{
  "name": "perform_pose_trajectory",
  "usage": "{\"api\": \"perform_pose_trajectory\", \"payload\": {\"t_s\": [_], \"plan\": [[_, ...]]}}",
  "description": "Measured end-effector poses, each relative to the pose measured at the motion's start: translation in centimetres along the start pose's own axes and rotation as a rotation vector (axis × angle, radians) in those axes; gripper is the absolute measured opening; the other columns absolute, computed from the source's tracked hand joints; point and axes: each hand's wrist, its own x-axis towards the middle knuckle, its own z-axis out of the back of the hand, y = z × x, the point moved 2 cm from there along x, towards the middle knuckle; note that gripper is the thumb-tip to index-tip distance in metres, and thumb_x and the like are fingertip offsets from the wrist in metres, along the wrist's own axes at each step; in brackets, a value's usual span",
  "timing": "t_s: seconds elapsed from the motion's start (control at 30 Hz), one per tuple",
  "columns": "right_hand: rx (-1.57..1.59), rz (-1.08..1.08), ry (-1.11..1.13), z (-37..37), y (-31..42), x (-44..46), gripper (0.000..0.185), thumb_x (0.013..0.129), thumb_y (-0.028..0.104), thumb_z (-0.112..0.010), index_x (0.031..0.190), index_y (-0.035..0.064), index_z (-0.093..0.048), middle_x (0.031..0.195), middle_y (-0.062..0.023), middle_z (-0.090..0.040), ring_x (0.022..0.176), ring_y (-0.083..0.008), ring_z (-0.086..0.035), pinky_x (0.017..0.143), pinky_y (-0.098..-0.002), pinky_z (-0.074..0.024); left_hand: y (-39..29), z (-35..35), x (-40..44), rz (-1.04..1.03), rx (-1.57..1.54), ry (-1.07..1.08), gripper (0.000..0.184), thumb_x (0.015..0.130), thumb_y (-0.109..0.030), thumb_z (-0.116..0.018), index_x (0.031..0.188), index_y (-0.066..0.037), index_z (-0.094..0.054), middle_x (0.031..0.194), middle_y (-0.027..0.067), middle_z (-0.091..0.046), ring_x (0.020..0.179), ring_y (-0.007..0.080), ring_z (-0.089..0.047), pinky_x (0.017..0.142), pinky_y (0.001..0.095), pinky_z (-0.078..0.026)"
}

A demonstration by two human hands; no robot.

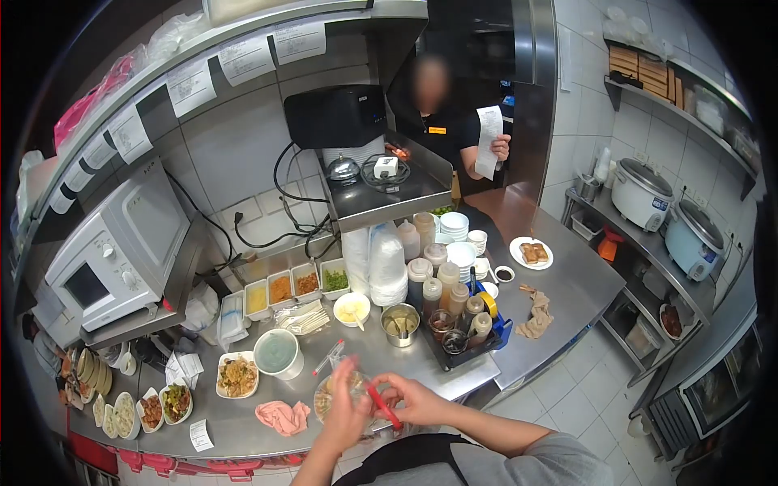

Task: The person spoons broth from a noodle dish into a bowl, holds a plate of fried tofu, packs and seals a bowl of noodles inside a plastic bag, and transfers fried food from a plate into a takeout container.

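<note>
My right hand (403, 398) is closed round a red strip-like item (384, 407) at the front edge of the steel counter. Beside it my left hand (348, 405) is raised with its fingers apart, over a clear round container (324, 399) with pale food inside. The hands partly cover this container. Left of it lies a crumpled pink cloth (283, 416). Behind the hands are a red and white marker-like item (328, 357) and a white tub (279, 354) with a greenish surface.
Food dishes (237, 375) stand at the left, below a microwave (113, 251). Sauce bottles fill a black caddy (472, 348). A metal pot (400, 324) sits behind my hands. Across the counter (559, 243), a person holds a paper slip (489, 142). Rice cookers (642, 194) are right.
</note>
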Motion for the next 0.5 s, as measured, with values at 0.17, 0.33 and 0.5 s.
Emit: {"api": "perform_pose_trajectory", "payload": {"t_s": [0.17,0.33,0.5], "plan": [[0.023,0.081,-0.158,3.2,-2.1,-1.4,0.054,0.083,0.003,-0.063,0.131,0.0023,-0.038,0.09,-0.0046,-0.06,0.082,-0.0093,-0.057,0.074,-0.024,-0.0463,9.8,4.6,-3.5,0.277,0.41,0.125,0.073,0.074,-0.019,-0.06,0.135,0.001,-0.025,0.144,0.0252,-0.014,0.135,0.0425,-0.011,0.107,0.0522,-0.014],[-0.165,-0.096,-0.144,3.4,-3.6,-3.2,0.064,0.075,0.02,-0.074,0.127,0.0011,-0.041,0.09,-0.0077,-0.059,0.079,-0.0132,-0.057,0.071,-0.0256,-0.0464,12.0,2.6,-4.1,0.378,0.584,0.364,0.089,0.064,-0.037,-0.071,0.136,-0.004,-0.029,0.149,0.0209,-0.002,0.137,0.0404,0.0,0.104,0.0633,-0.003],[-0.488,-0.097,-0.005,2.8,-4.0,-3.2,0.083,0.063,0.039,-0.08,0.126,0.0033,-0.04,0.108,-0.0157,-0.052,0.099,-0.0286,-0.054,0.085,-0.0352,-0.044,10.2,0.7,-1.1,0.299,0.615,0.287,0.07,0.063,-0.032,-0.076,0.121,-0.003,-0.048,0.14,0.0178,-0.025,0.134,0.0393,-0.014,0.103,0.0623,-0.007]]}}
